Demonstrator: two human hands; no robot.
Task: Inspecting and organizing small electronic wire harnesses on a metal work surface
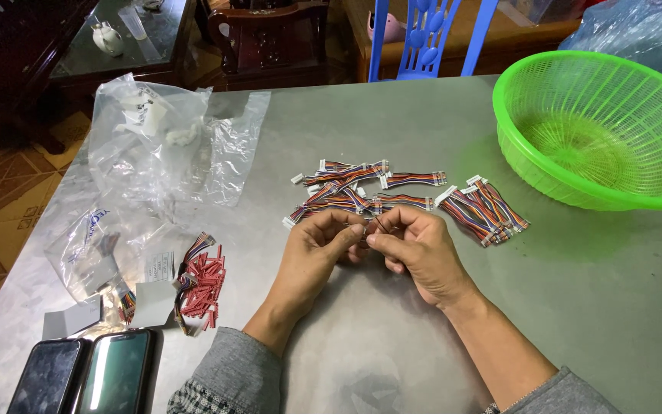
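Observation:
My left hand (317, 247) and my right hand (417, 247) meet fingertip to fingertip over the grey table (591, 307). Between them they pinch a thin dark wire (368, 232); its details are too small to make out. Just beyond the hands lies a pile of short multicoloured ribbon cables with white connectors (358, 192). A second bunch of the same cables (484, 208) lies to the right of it.
A green plastic basket (603, 126) stands at the right rear. Clear plastic bags (166, 142) lie at the left, with red tube pieces (202, 285) and two dark phones (86, 376) near the front left edge. A blue chair (423, 38) stands behind the table.

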